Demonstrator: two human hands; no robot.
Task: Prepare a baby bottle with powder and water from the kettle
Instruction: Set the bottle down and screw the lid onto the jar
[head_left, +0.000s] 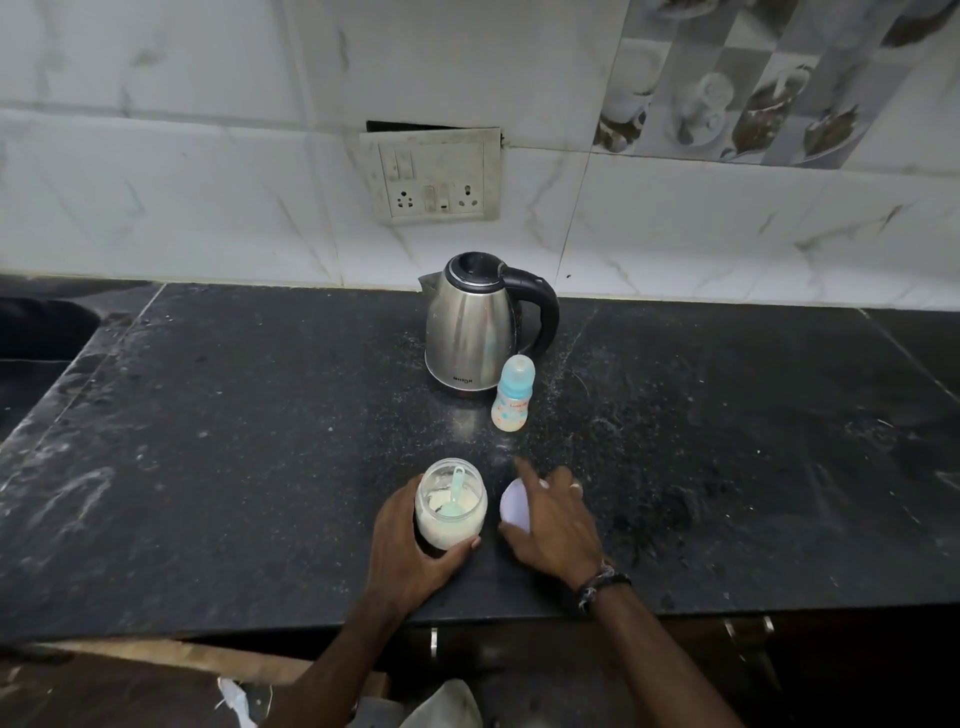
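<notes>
A dark speckled stone table (208, 467) runs along a white tiled wall with a switch and socket plate (434, 175). A steel kettle (470, 332) with a black handle stands near the wall, and a capped baby bottle (511, 394) stands just beside its base. Closer in, the left hand (410, 545) wraps around an open jar of powder (451, 504) with a pale green scoop (456, 496) inside. The right hand (553, 519), fingers spread, rests over the jar's white lid (513, 506) on the table.
</notes>
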